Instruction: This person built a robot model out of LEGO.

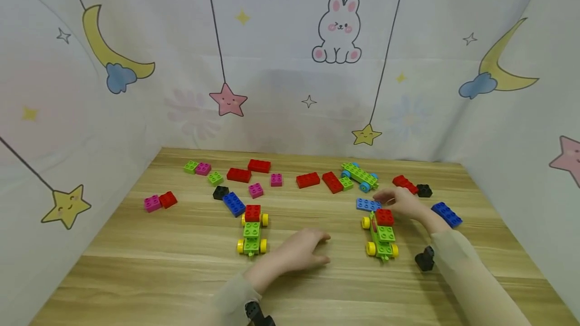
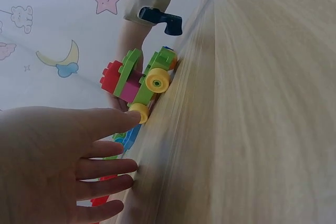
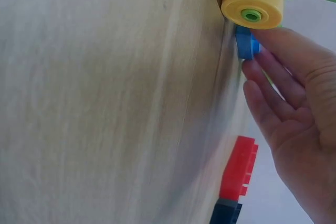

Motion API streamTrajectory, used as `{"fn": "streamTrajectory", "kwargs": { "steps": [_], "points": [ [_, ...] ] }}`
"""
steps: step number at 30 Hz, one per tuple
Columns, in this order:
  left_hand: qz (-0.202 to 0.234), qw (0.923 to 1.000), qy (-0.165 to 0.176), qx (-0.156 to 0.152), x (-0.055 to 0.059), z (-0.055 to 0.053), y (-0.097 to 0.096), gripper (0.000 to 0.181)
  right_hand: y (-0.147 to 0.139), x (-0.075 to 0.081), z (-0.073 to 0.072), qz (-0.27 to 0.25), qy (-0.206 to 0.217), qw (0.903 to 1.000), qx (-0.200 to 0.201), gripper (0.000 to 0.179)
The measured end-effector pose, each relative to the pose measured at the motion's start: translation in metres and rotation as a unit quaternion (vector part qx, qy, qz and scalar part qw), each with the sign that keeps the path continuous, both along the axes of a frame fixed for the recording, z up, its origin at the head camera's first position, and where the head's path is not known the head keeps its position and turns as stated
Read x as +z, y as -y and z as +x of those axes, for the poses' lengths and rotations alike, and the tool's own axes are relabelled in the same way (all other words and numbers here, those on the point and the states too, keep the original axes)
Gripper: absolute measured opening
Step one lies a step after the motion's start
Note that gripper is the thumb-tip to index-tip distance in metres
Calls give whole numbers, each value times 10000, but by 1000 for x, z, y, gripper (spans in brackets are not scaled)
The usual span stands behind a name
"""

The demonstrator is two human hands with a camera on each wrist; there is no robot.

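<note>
My right hand reaches past a small toy car of green and red bricks with yellow wheels. Its thumb and fingers pinch the right end of a flat light blue brick behind that car. From the right wrist view, the brick's end shows between thumb and fingertips, partly behind a yellow wheel. Above the middle of the table, my left hand holds nothing, its fingers extended and spread. To its left stands a matching car. The left wrist view shows a pink brick inside the right-hand car.
A green base with blue wheels sits at the back right. Loose red, pink and green bricks lie along the back. Dark blue bricks lie at both sides, one beside my right forearm. Printed cloth walls the table.
</note>
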State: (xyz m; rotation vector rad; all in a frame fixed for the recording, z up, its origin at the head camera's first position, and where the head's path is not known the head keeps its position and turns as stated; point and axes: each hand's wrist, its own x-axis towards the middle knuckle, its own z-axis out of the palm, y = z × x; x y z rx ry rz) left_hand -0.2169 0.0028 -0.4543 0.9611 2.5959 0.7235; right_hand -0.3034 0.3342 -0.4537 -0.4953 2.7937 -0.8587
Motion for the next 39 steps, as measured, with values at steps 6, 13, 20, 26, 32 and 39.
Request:
{"fn": "streamTrajectory", "kwargs": {
  "steps": [6, 13, 20, 26, 32, 39],
  "points": [
    [15, 10000, -3, -18, -2, 1, 4, 49, 3, 0, 0, 71, -24, 10000, 44, 31],
    [86, 9999, 71, -91, -4, 0, 8, 48, 0, 1, 2, 41, -122, 9999, -52, 31],
    [390, 9989, 193, -158, -3, -1, 14, 44, -8, 17, 12, -121, -516, 9983, -235, 36],
    [915, 9958, 41, 1, 6, -1, 17, 42, -1, 47, 23, -337, -1023, 9934, -402, 40],
    [1024, 9945, -126, 194, 20, 0, 17, 44, 21, 79, 39, -372, -1235, 9911, -329, 38],
    [1198, 9909, -74, 605, 33, 0, 22, 63, 61, 93, 61, -182, -1666, 9851, 383, 34]
  ]
}}
